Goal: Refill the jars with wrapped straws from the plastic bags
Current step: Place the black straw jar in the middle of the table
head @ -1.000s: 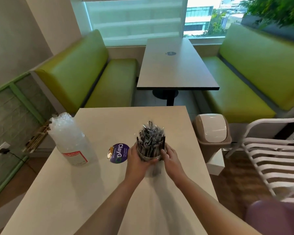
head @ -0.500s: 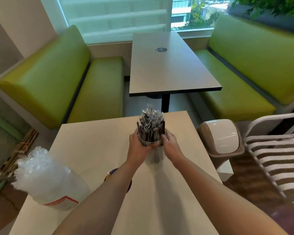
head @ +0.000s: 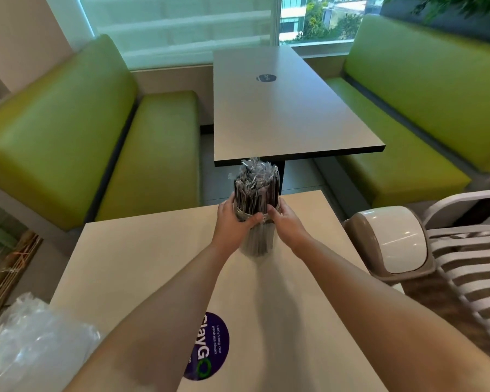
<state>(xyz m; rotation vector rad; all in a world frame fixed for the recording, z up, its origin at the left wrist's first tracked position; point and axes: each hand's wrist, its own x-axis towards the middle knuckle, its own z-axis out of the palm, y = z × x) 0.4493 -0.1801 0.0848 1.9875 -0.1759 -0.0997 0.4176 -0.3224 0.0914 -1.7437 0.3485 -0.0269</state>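
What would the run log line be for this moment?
left hand grips jar | right hand grips jar | wrapped straws fill jar | jar near table far edge

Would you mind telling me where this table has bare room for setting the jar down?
Bare tabletop lies left of the jar, between the far edge and the plastic bag. The near middle is crowded by the arms and round sticker.

A single wide-angle view looks from the person's head, forward and steeply down over both outstretched forearms onto the pale worktop (head: 142,267). It sits close above the worktop's near edge, which runs out of frame below. Past the far edge it faces a second table (head: 289,108), green benches (head: 68,142) and a window (head: 181,21).
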